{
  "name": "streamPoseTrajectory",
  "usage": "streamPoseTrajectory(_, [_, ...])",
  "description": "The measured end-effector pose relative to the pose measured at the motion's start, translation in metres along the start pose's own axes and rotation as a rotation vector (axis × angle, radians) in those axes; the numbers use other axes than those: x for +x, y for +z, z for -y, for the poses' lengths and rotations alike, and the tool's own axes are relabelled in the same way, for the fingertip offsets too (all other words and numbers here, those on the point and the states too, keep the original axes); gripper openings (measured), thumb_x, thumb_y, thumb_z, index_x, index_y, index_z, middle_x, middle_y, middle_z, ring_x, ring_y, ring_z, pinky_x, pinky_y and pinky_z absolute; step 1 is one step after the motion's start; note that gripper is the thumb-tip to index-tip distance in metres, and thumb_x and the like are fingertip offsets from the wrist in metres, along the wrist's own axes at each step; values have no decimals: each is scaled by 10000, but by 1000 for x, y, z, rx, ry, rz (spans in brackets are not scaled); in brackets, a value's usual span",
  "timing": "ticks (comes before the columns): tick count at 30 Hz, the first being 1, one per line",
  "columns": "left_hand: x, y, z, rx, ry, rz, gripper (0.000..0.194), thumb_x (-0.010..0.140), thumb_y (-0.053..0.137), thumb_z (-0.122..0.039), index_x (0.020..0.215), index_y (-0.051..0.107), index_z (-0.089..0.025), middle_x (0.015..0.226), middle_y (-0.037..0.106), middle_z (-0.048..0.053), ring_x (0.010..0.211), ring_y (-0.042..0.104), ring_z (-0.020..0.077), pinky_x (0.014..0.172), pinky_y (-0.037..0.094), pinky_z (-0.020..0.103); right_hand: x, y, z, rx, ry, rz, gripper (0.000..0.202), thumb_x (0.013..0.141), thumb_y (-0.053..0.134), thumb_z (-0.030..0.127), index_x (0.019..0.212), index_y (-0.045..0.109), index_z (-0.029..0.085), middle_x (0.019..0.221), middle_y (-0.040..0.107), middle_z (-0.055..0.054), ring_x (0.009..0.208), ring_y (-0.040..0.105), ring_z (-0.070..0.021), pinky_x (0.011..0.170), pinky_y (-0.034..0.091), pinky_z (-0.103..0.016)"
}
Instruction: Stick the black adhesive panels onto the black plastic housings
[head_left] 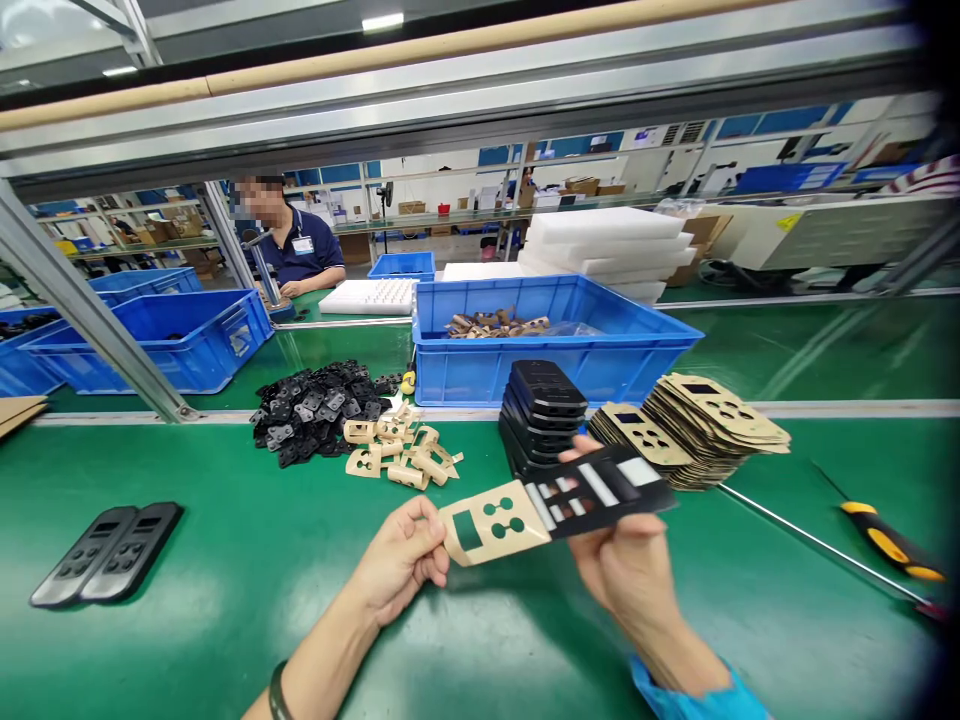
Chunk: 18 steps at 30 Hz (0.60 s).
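Observation:
My left hand (409, 548) pinches the outer end of a tan backing paper (517, 535) with a window and round holes cut in it. The other end of the paper meets a black panel (600, 505) with light strips across its face. My right hand (626, 560) grips the black panel between thumb and fingers. Paper and panel are held slightly tilted above the green table. Just behind them stands a stack of black covers (540, 410). A stack of tan-backed panels (712, 420) lies to its right. Curled backing papers (397, 450) are heaped behind my left hand.
Small black parts (315, 410) form a pile at back left. Two black covers (105, 555) lie at far left. A blue bin (487, 370) holds curled tan papers. A screwdriver (885, 535) and a thin metal rod (817, 540) lie right. Another person (300, 240) sits across.

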<state>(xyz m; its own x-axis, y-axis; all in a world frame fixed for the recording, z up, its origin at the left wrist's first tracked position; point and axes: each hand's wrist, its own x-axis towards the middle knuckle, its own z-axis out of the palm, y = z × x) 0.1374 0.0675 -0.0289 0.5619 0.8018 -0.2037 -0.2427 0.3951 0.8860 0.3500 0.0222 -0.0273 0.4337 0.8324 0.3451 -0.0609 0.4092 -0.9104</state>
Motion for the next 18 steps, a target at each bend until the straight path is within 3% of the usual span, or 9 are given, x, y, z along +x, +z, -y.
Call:
streamPoseTrajectory(2, [4, -4, -7, 116, 94, -83, 414, 734, 705, -501, 766, 448, -178, 552, 594, -20, 455, 537, 69, 465, 461, 163, 9, -9, 2, 27, 15, -117, 764, 803, 344, 775, 1369, 398, 263, 1366, 464, -148, 1220, 484, -333, 956, 476, -449])
streamPoseTrajectory(5, [14, -12, -22, 366, 248, -195, 346, 802, 617, -471, 893, 519, -152, 785, 662, 57, 723, 660, 150, 656, 552, 263, 12, -13, -1, 21, 67, -125, 745, 835, 321, 747, 1380, 390, 243, 1392, 445, -155, 1292, 413, -336, 1018, 429, -469])
streamPoseTrajectory(8, [17, -34, -41, 625, 310, -272, 446, 795, 604, -419, 1134, 550, -135, 1080, 634, 131, 897, 660, 219, 716, 564, 329, 5, -9, -4, 82, 158, -108, 772, 726, 498, 782, 1284, 498, 248, 1324, 519, -138, 1228, 484, -330, 925, 518, -400])
streamPoseTrajectory(10, [8, -61, -57, 817, 321, -388, 501, 790, 599, -379, 1241, 531, -171, 1248, 563, 137, 982, 632, 238, 783, 553, 362, 1, -6, -6, 153, 229, -123, 755, 615, 650, 757, 1190, 575, 274, 1273, 567, -94, 1200, 509, -295, 844, 558, -299])
streamPoseTrajectory(12, [-15, -96, -75, 1015, 301, -569, 555, 788, 593, -353, 1311, 490, -194, 1378, 465, 133, 1181, 517, 276, 967, 460, 418, -2, -4, -9, 200, 284, -128, 725, 539, 737, 713, 1116, 629, 287, 1210, 613, -72, 1173, 527, -266, 762, 569, -223])
streamPoseTrajectory(14, [-47, -136, -90, 1180, 225, -795, 656, 779, 595, -385, 1365, 427, -141, 1490, 303, 177, 1377, 248, 346, 1106, 257, 513, -3, -3, -13, 209, 299, -105, 694, 539, 734, 712, 1081, 657, 285, 1158, 645, -83, 1124, 556, -270, 698, 583, -223])
streamPoseTrajectory(16, [-83, -173, -100, 1289, 92, -1038, 755, 802, 528, -490, 1407, 345, -78, 1544, 79, 239, 1404, -28, 442, 1063, 98, 679, -4, -1, -17, 187, 275, -56, 664, 585, 682, 734, 1075, 663, 287, 1161, 651, -99, 1070, 586, -294, 655, 599, -277])
streamPoseTrajectory(17, [-99, -190, -102, 1322, 8, -1140, 794, 809, 483, -548, 1412, 329, -56, 1540, 27, 265, 1385, -100, 477, 1011, 60, 739, -4, 1, -19, 170, 255, -29, 644, 619, 649, 741, 1082, 659, 292, 1188, 642, -99, 1056, 596, -304, 650, 602, -306])
streamPoseTrajectory(18, [-113, -204, -101, 1343, -86, -1213, 822, 801, 455, -601, 1399, 355, -45, 1526, 51, 298, 1370, -78, 518, 960, 55, 780, -5, 2, -21, 151, 236, -4, 622, 655, 617, 741, 1089, 653, 297, 1212, 633, -96, 1046, 604, -310, 651, 604, -327])
